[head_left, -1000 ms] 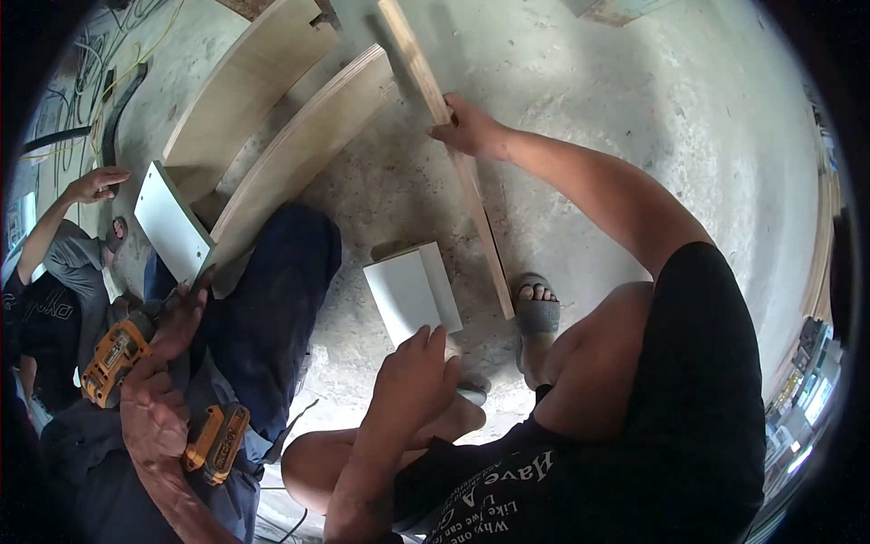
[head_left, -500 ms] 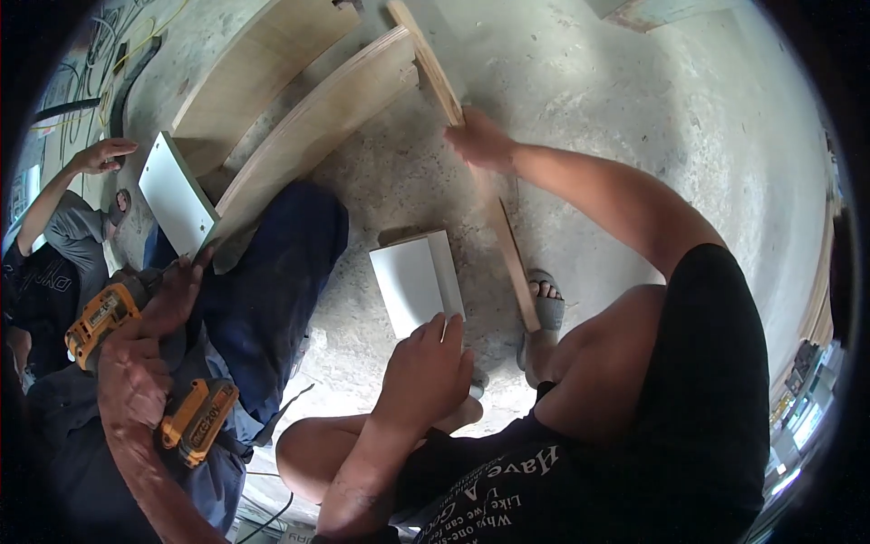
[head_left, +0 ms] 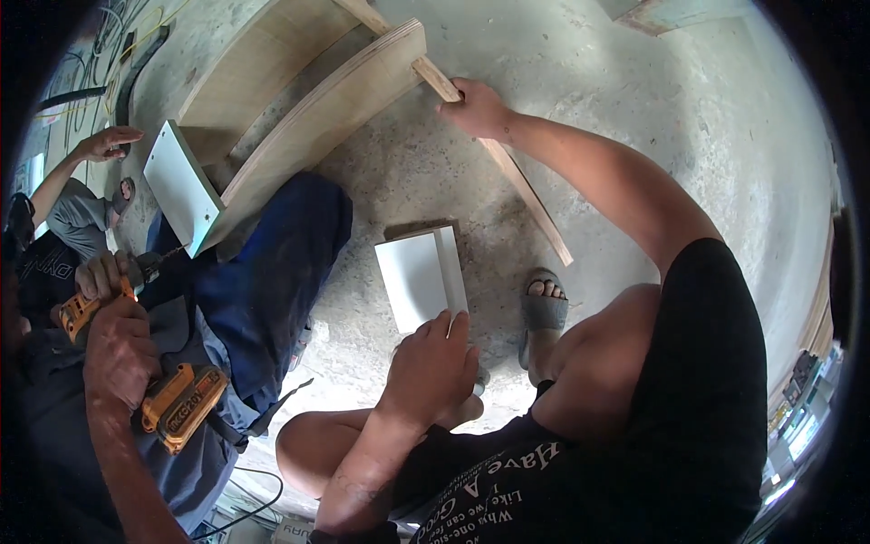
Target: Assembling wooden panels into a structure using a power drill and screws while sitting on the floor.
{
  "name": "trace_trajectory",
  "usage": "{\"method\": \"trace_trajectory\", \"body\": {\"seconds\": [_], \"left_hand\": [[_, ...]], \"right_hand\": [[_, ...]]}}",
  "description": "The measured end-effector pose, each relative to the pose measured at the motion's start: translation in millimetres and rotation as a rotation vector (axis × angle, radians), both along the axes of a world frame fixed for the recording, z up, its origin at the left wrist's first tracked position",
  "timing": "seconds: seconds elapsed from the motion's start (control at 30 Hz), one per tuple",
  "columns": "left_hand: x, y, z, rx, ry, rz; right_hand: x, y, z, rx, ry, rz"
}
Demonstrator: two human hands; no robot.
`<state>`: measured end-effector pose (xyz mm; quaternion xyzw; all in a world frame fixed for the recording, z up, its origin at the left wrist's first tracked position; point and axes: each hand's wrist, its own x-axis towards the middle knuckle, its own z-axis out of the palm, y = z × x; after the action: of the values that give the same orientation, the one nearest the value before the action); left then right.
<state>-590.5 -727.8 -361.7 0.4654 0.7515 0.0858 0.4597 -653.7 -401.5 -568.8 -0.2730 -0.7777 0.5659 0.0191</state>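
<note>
My right hand (head_left: 476, 111) is closed around a long narrow wooden strip (head_left: 530, 201). The strip's far part passes behind the end of a curved plywood board (head_left: 326, 104) and reaches a second curved plywood board (head_left: 263, 68). Lower down, my left hand (head_left: 430, 367) has its fingers curled over the near end of a white panel (head_left: 412, 276). A narrower white piece (head_left: 449, 263) lies along that panel's right side. A thin pale line shows between the left fingers; I cannot tell what it is.
At left a co-worker holds a yellow cordless drill (head_left: 86, 313), its bit by the lower corner of a white end panel (head_left: 184, 190) against the plywood boards. Another person's hand (head_left: 109, 142) is beyond. Cables (head_left: 86, 54) lie at the far left. My sandalled foot (head_left: 546, 304) rests on concrete.
My right hand has slid the strip away and leftward, so its far part now lies behind the near plywood board. The co-worker's hand left the white end panel for the drill.
</note>
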Motion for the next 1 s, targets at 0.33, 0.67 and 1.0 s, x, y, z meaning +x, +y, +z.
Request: {"method": "trace_trajectory", "body": {"seconds": [0.33,0.67,1.0], "left_hand": [[2.3,-5.5,-2.3,0.029,0.091,0.01],[-1.8,5.3,5.5,-0.067,-0.029,-0.017],[0.1,-1.8,7.1,-0.061,-0.019,-0.02]], "right_hand": [[-2.1,1.8,-20.7,-0.158,-0.043,-0.073],[-6.4,-8.1,6.7,-0.564,-0.083,-0.115],[-14.0,0.5,11.9,-0.188,-0.11,-0.016]]}}
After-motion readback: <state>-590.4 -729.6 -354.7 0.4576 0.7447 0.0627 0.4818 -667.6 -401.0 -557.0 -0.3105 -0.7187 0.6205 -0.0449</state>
